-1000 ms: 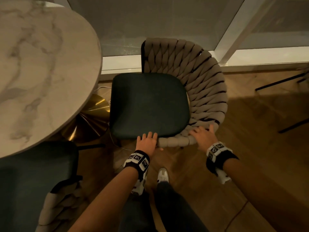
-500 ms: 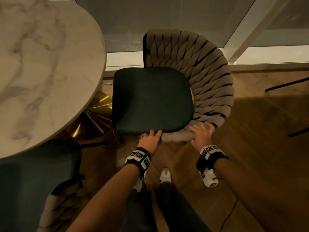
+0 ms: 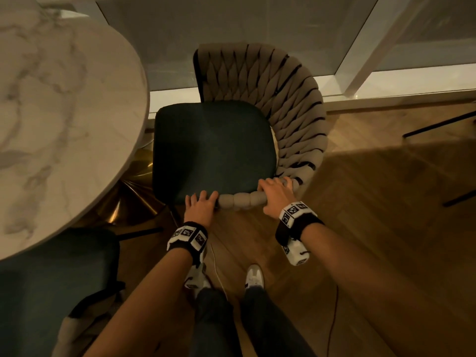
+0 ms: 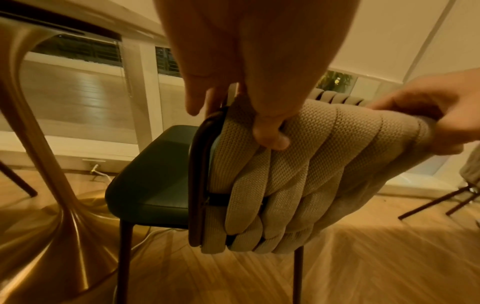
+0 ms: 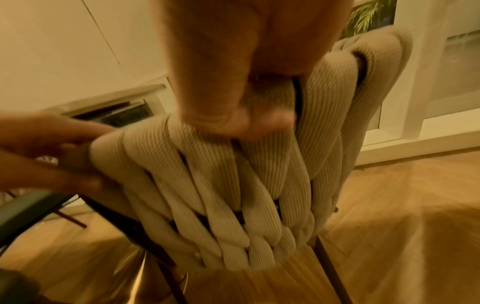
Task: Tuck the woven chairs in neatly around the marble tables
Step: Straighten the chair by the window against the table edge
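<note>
Chair (image 3: pixel 213 148) nearer table (image 3: pixel 64 112), both hands gripping.

The chair (image 3: pixel 213 148) now stands closer to the counter (image 3: pixel 64 112) than a second ago: the gap between its dark seat and the marble edge has narrowed, and less of the gold base (image 3: pixel 134 186) shows between them. The right hand (image 3: pixel 277 195), which a second ago lay flat with fingers spread on the woven rim, now wraps over it, fingers curled round the padded edge. The left hand (image 3: pixel 199 206) has shifted from the seat's near edge onto the end of the rim beside the counter, where it grips, thumb pressed into the weave.
</note>
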Action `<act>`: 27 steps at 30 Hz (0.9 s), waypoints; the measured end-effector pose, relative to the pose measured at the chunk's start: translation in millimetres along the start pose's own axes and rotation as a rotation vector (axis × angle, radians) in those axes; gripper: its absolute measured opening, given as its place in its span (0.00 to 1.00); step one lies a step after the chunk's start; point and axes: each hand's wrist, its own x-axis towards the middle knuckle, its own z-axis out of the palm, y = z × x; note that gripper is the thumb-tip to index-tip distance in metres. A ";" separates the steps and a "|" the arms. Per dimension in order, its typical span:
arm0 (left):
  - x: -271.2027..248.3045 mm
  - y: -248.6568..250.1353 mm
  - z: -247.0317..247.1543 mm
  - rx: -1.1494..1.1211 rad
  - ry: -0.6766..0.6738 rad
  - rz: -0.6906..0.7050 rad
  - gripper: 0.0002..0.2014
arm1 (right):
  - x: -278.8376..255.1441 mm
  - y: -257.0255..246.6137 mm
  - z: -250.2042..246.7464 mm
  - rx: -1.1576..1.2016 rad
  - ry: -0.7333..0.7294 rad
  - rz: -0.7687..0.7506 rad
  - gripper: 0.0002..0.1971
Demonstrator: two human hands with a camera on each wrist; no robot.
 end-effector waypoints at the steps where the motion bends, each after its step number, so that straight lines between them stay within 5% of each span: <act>1: -1.1 1.8 2.0 0.007 0.034 0.010 0.30 | -2.6 5.9 -5.7 0.008 -0.006 -0.018 0.27; 3: -3.6 10.4 4.9 0.017 0.094 0.059 0.35 | -6.3 25.5 -18.1 0.009 0.044 0.013 0.34; 5: -5.3 20.7 5.5 0.041 0.114 0.130 0.32 | -9.6 50.6 -31.2 0.103 0.175 0.217 0.37; 8: -5.4 29.5 6.8 0.050 0.085 0.156 0.29 | -7.7 80.9 -42.4 0.685 0.290 0.710 0.42; 10: -3.9 30.8 5.7 0.012 0.089 0.130 0.28 | -1.6 83.0 -44.8 1.167 0.252 0.856 0.45; 12: -3.8 30.0 3.4 -0.014 0.085 0.116 0.27 | 2.8 78.3 -43.0 1.236 0.232 0.890 0.37; 20: -25.9 -0.8 10.7 0.033 0.084 0.044 0.26 | -20.0 38.5 -29.0 1.248 0.267 0.875 0.31; 22: -29.0 -5.1 9.5 0.066 0.094 0.060 0.28 | -28.3 31.9 -24.0 1.045 0.297 0.827 0.38; 24: -29.2 -3.7 9.4 0.071 0.110 0.067 0.29 | -36.4 22.0 -20.4 0.566 0.299 0.673 0.45; 27: -28.1 1.5 13.5 0.071 0.116 0.054 0.30 | -48.3 -3.1 8.9 0.044 0.224 0.146 0.43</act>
